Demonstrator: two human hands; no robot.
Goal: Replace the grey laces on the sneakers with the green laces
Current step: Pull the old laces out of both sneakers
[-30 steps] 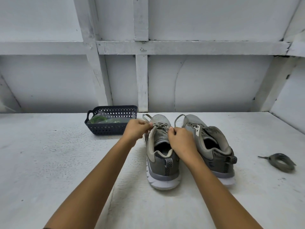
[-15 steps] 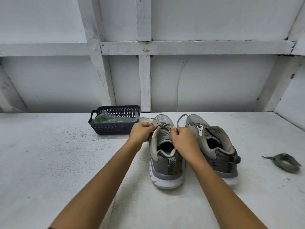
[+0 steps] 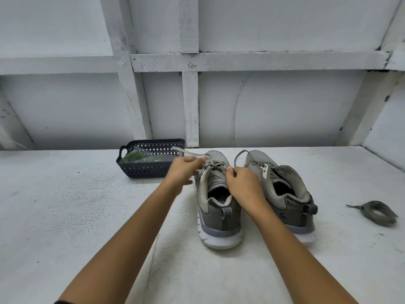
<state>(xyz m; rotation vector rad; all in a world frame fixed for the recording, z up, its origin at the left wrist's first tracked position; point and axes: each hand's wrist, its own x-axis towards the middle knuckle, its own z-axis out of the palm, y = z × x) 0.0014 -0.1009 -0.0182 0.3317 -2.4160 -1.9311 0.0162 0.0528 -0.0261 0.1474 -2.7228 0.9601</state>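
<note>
Two grey sneakers stand side by side, heels toward me. The left sneaker (image 3: pixel 215 207) still carries its grey lace (image 3: pixel 215 166). My left hand (image 3: pixel 183 170), blurred, pinches one end of that lace and holds it out to the left of the shoe. My right hand (image 3: pixel 243 183) pinches the lace at the eyelets on the shoe's right side. The right sneaker (image 3: pixel 282 191) has no lace in its eyelets. A removed grey lace (image 3: pixel 377 212) lies coiled at the right. Green laces (image 3: pixel 137 157) lie in a dark basket (image 3: pixel 144 170).
The basket stands just left of the sneakers, close to my left hand. Everything rests on a white textured surface (image 3: pixel 65 205) backed by a white panelled wall (image 3: pixel 274 106), with a slanted side wall at the right.
My left hand has drawn the lace end out to the left, toward the basket. My right hand has stayed at the eyelets. The camera view has shifted slightly.
</note>
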